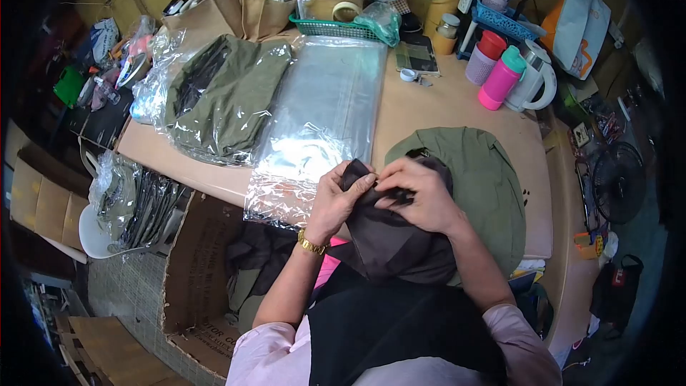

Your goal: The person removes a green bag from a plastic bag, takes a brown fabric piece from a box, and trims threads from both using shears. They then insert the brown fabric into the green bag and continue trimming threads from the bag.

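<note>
A dark brown cloth (400, 243) lies bunched at the table's front edge, close to my body. My left hand (339, 196), with a gold watch at the wrist, pinches a raised corner of it. Beside it my right hand (418, 196) has its fingers curled at the same cloth, thumb and forefinger meeting near my left fingertips. Any small item between them is too small to make out. Under and to the right of the dark cloth is an olive green fabric piece (486, 193) with a rounded edge.
Clear plastic bags (321, 100) lie mid-table, beside a bagged olive item (229, 100). A green basket (336, 28) stands at the back. A pink bottle (500, 82) and a kettle (532, 78) stand back right. A cardboard box (196, 271) with dark cloth is below left.
</note>
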Motion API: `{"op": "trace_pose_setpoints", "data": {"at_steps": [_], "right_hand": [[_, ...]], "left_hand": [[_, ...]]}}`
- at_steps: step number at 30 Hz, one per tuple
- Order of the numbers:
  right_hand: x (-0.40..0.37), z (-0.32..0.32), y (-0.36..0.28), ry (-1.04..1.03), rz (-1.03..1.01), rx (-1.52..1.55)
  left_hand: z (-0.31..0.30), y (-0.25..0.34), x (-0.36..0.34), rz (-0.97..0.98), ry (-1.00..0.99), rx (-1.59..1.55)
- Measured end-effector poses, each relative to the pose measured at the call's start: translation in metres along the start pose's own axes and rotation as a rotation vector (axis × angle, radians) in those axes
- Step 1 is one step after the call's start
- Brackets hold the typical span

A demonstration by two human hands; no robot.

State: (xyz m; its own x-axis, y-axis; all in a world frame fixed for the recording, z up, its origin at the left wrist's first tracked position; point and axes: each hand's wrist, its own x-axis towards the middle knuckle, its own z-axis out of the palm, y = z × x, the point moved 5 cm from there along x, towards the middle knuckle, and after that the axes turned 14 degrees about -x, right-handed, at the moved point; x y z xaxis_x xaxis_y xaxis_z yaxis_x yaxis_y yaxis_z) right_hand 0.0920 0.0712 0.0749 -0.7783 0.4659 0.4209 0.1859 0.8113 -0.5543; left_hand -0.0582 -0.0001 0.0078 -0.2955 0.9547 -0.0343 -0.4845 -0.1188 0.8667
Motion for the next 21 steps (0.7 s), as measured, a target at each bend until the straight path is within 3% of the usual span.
{"op": "trace_pose_setpoints", "data": {"at_steps": [1,2,3,6,8,9,11,12,16,19,21], "right_hand": [[0.000,-0.007,0.000,0.079,0.063,0.081],[0.002,-0.005,0.011,0.224,0.205,0.519],[0.002,-0.018,0.018,0.149,0.288,0.342],[0.008,-0.016,0.020,0.094,0.383,0.575],[0.005,0.004,0.022,-0.332,0.252,0.411],[0.004,0.005,0.026,-0.324,0.247,0.407],[-0.003,-0.002,0.039,-0.082,0.405,0.208],[-0.002,-0.008,0.033,0.070,0.340,0.105],[-0.005,-0.017,0.011,0.137,0.144,-0.117],[-0.007,-0.014,0.003,0.124,0.113,-0.170],[-0.008,-0.014,-0.002,0.112,0.111,-0.189]], "left_hand": [[0.002,0.002,-0.001,0.004,-0.003,0.001],[0.007,0.004,-0.004,0.064,-0.043,-0.017],[0.012,0.004,-0.009,0.120,-0.084,-0.037],[0.023,0.001,-0.016,0.142,-0.135,-0.161],[0.022,0.000,-0.017,0.170,-0.143,-0.267],[0.018,0.000,-0.016,0.174,-0.151,-0.263],[0.007,0.003,-0.014,0.223,-0.036,-0.018],[0.005,0.007,-0.014,0.287,-0.005,0.025],[0.006,0.024,-0.020,0.181,0.013,0.253],[0.009,0.028,-0.021,0.183,-0.032,0.423],[0.010,0.025,-0.021,0.158,-0.009,0.276]]}}
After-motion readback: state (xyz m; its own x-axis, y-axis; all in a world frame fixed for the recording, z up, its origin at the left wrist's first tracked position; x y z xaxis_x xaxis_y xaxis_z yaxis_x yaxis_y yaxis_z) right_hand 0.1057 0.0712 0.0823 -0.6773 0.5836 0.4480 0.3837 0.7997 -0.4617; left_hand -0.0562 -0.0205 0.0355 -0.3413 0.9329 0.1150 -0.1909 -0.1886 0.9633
